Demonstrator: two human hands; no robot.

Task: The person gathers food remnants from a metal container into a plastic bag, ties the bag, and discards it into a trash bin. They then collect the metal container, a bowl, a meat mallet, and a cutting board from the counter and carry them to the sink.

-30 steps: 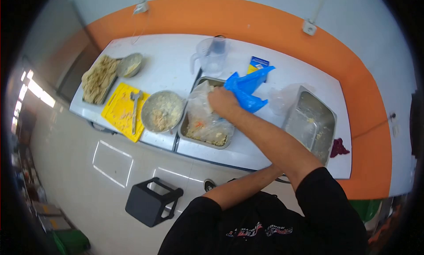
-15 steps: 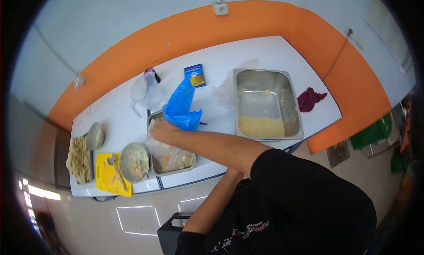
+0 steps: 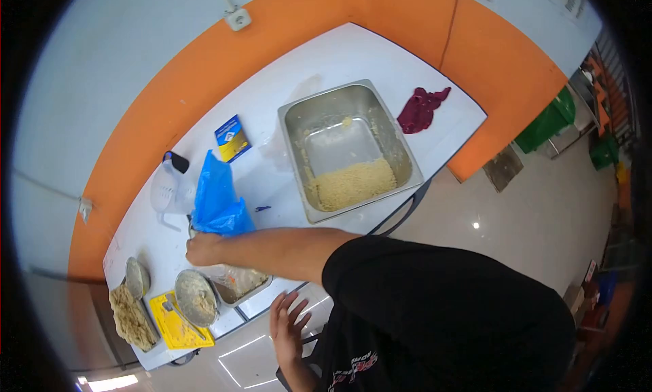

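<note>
My right hand (image 3: 204, 248) reaches across the table, closed like a fist over the small metal tray (image 3: 252, 295). It appears to grip the clear plastic bag (image 3: 223, 272) lying in that tray, though my fingertips are hidden. Pale food with orange bits shows through and beside the plastic. A blue plastic bag (image 3: 216, 198) stands just behind my right wrist. My left hand (image 3: 288, 327) is in front of the table edge, fingers spread, with nothing in it. Left of the tray sits a metal bowl (image 3: 187, 293) with pale residue.
A deep steel pan (image 3: 295, 147) with yellowish crumbs stands at right, near a dark red cloth-like item (image 3: 422, 110). Behind are a blue-yellow box (image 3: 232, 139) and clear jug (image 3: 166, 192). Leftward lie a yellow board (image 3: 178, 329), spoon (image 3: 187, 319), small bowl (image 3: 137, 278) and dough-filled tray (image 3: 131, 317).
My view has turned to the right, so the table appears shifted left and tilted. My left hand has come away from behind my right arm and now shows spread fingers.
</note>
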